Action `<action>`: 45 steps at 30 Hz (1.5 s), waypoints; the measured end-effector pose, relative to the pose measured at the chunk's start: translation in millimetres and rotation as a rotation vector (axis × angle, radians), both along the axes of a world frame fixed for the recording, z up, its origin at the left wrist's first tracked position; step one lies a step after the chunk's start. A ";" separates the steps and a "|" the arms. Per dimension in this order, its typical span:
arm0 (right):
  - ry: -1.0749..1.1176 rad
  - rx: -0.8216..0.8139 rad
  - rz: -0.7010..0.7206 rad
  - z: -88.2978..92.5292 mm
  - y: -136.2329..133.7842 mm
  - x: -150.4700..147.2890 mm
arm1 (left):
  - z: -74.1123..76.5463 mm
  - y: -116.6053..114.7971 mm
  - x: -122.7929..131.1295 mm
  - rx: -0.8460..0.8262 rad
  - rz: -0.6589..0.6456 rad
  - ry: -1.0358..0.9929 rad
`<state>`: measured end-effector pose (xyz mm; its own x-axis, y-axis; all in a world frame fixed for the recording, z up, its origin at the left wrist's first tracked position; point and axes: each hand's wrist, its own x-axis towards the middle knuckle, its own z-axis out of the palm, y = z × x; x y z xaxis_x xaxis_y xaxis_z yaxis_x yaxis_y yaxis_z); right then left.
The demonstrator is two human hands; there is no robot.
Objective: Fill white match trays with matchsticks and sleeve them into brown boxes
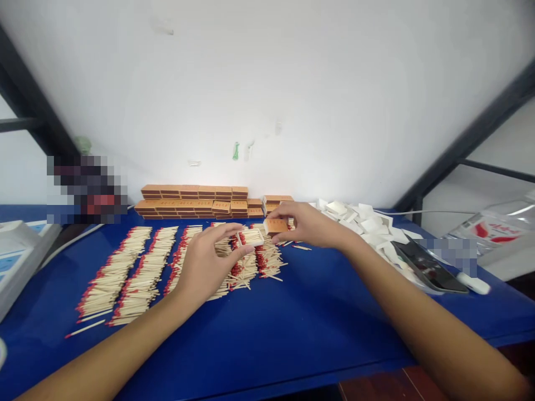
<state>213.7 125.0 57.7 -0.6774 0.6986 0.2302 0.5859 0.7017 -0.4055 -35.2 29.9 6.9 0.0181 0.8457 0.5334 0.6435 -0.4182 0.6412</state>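
Note:
My left hand (209,256) pinches a small white matchbox tray (252,238) between thumb and fingers; matches lie inside it. Just to the right, my right hand (307,223) grips an orange matchbox sleeve (276,226) by its right end. A small gap separates tray and sleeve. Beneath both hands, rows of red-tipped matches (144,273) spread across the blue table (292,328). Part of the middle rows is hidden behind my left hand. Orange matchboxes (179,207) are stacked in rows along the wall, with a shorter stack (278,199) behind my right hand.
A heap of white paper trays (368,223) lies at the right, beside a dark phone (430,267) and a white object (473,283). A clear plastic bag (497,228) sits at the far right. A white and blue box (20,262) stands at the left edge.

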 end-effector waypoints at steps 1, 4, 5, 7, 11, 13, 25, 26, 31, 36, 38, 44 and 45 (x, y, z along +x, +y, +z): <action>0.026 -0.014 -0.005 -4.9 -9.0 4.4 | 0.0 0.1 0.7 0.000 -0.006 -0.013; 0.077 0.018 0.011 -17.1 -25.8 5.7 | -0.8 0.5 2.6 -0.024 -0.038 -0.024; 0.091 0.041 0.023 -19.5 -28.1 4.4 | -1.1 0.7 2.9 -0.032 -0.047 -0.025; 0.125 0.076 0.046 -22.4 -29.3 2.1 | -1.5 0.9 2.9 -0.039 -0.055 -0.035; 0.175 0.079 0.074 -25.8 -26.5 3.2 | -1.0 0.8 1.7 -0.046 -0.048 -0.070; 0.182 0.099 0.089 -27.5 -25.8 4.8 | -0.2 0.8 1.1 -0.053 -0.053 -0.081; 0.283 0.186 0.124 -34.6 -40.7 -13.5 | -0.1 1.0 2.6 -0.113 -0.166 -0.126; 0.283 0.178 0.127 -35.9 -43.1 -15.8 | -0.3 0.5 2.8 -0.121 -0.176 -0.133; 0.282 0.215 0.156 -41.8 -50.2 -22.3 | -3.1 1.5 0.4 -0.092 -0.203 -0.090; 0.284 0.268 0.327 -42.6 -55.4 -24.7 | -11.8 4.7 -1.5 -0.120 -0.344 -0.086; 0.285 0.263 0.359 -41.9 -58.4 -25.5 | -11.3 3.3 -0.5 -0.213 -0.397 -0.147; 0.381 0.237 0.347 -37.7 -68.1 -26.9 | 3.4 -3.1 3.2 -0.506 -0.642 -0.376; 0.396 0.225 0.319 -36.5 -69.7 -27.1 | 5.4 -3.3 3.1 -0.512 -0.659 -0.410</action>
